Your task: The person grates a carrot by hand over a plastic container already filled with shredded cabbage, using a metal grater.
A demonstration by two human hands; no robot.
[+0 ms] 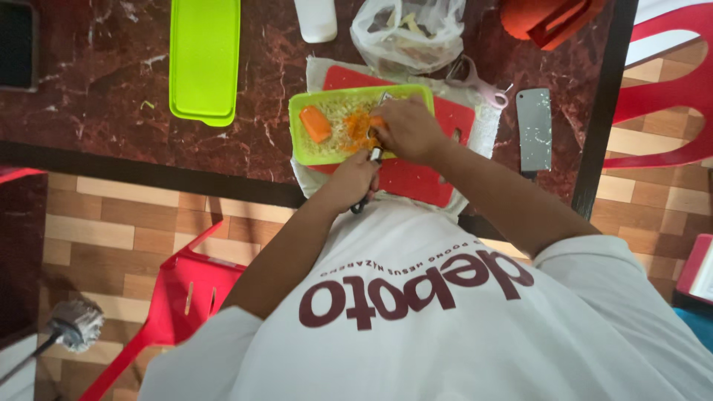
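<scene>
A lime-green tray [304, 152] rests on a red cutting board [416, 182] and holds pale shreds, orange carrot shreds [356, 126] and a carrot chunk [316, 123]. My right hand [408, 130] is over the tray's right half, closed on a small carrot piece [376, 121] that shows at the fingertips. My left hand [353, 180] is at the tray's near edge, gripping a black-handled metal tool [369, 167], possibly a grater or peeler. The handle end sticks out below the fist. Most of the tool's blade is hidden between the hands.
A cleaver [533, 128] lies right of the board, and pink-handled scissors [483, 85] sit behind it. Farther back are a plastic bag [408, 30], a white bottle [316, 18], a green lid [204, 59] and a red object [549, 18]. Red chairs [178, 297] stand beside me.
</scene>
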